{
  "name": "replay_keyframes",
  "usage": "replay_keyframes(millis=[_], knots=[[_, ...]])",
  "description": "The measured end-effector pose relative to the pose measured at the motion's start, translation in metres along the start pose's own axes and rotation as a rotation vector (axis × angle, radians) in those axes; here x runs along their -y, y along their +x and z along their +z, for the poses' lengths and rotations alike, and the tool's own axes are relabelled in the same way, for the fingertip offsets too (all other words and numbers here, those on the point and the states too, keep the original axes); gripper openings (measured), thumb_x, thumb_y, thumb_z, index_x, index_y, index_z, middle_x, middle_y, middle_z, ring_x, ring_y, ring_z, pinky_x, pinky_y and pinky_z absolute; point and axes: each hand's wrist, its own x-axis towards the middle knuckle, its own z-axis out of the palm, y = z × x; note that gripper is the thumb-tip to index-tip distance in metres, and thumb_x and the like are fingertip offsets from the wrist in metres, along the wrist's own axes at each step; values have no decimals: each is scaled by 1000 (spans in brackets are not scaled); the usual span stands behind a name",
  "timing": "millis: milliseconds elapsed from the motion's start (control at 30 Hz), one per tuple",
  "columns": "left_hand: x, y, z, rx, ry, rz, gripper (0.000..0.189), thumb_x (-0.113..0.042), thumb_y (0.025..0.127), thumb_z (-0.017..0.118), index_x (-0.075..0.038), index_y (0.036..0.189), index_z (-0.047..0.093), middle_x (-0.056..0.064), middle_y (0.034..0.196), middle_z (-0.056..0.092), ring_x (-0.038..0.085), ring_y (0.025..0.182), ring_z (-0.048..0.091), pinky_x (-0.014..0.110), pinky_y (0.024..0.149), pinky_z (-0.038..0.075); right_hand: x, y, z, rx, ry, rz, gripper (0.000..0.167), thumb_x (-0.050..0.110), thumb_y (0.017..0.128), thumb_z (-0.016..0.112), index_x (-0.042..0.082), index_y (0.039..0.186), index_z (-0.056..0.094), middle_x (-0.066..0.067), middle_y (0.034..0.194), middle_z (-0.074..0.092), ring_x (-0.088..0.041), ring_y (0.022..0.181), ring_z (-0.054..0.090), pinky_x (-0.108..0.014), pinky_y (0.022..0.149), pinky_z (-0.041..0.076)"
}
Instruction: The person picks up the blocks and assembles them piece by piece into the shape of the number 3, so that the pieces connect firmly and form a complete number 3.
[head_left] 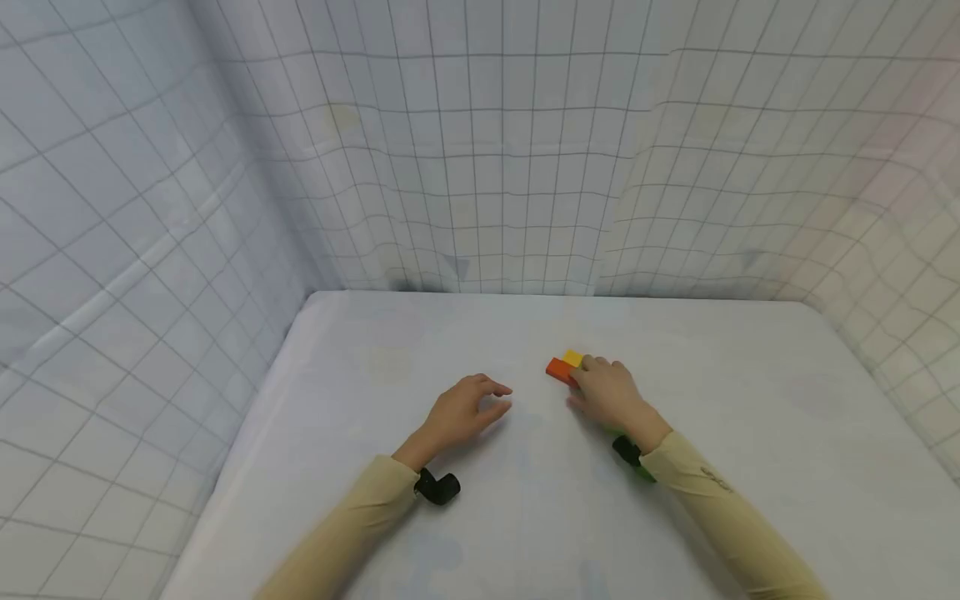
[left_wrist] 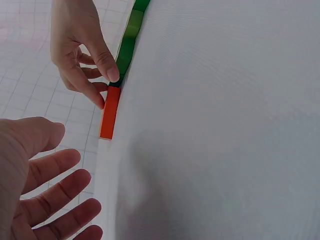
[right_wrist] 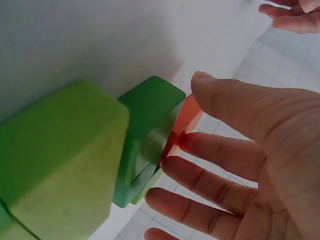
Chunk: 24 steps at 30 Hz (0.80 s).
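Yellowish sleeves (head_left: 337,525) reach over the white table (head_left: 750,375). The left hand (head_left: 459,410) has its fingers spread and holds nothing. The right hand (head_left: 611,396) touches the orange block (left_wrist: 110,112), beside a dark green block (right_wrist: 154,104), maybe to steady it; I can't tell if it's pinching. A yellow block (head_left: 572,357) sits just behind.

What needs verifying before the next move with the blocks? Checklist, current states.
1. Left hand holding nothing and apart from the blocks: ok.
2. Right hand at the orange block: ok.
3. Firm grip on the orange block: cannot tell.
4. Yellow block fully visible from the head view: not ok, partly covered.
5. No gap between the orange block and the dark green block: cannot tell.
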Motion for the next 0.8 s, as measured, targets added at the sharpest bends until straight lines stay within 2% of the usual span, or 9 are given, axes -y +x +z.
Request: replay_keyframes(millis=[167,300,500,600,700,800], knots=[[4,3,9,-14,-64,-14,26,-29,94,62,-15,114,68,-3,102,61,14,95,56,32,76,46,5,-1,2,-9,-77,-32,36,34,82,74,10,109,68,-8,98,57,-26,87,54,-39,66,43],[8,6,13,-37,-71,-36,29,-26,92,64,-12,117,67,-1,102,60,14,92,55,32,77,45,12,-2,2,-50,-85,-75,32,29,82,75,13,109,70,-7,101,59,-26,92,53,-43,71,46],[12,12,22,-65,-79,-68,36,-25,90,67,-9,122,64,3,103,59,15,89,51,32,76,43,22,0,5,-81,39,-72,21,18,82,75,13,102,73,-6,97,65,-27,92,58,-47,80,47],[12,13,25,-75,-85,-79,42,-28,89,67,-8,126,61,3,105,58,15,87,48,32,75,41,24,1,9,-107,107,-66,18,13,80,77,12,98,74,-5,92,67,-26,89,60,-46,81,46],[13,14,29,-94,-86,-63,46,-29,89,68,-7,127,59,4,107,58,16,87,46,33,74,40,25,3,12,-146,159,-82,18,6,78,77,11,95,75,-3,90,69,-24,88,62,-42,80,47],[15,14,33,-127,-74,-17,48,-30,88,68,-4,127,58,5,107,58,17,86,45,33,73,39,26,5,14,-179,206,-129,18,3,77,77,9,94,75,-3,91,70,-22,88,63,-39,80,48]])
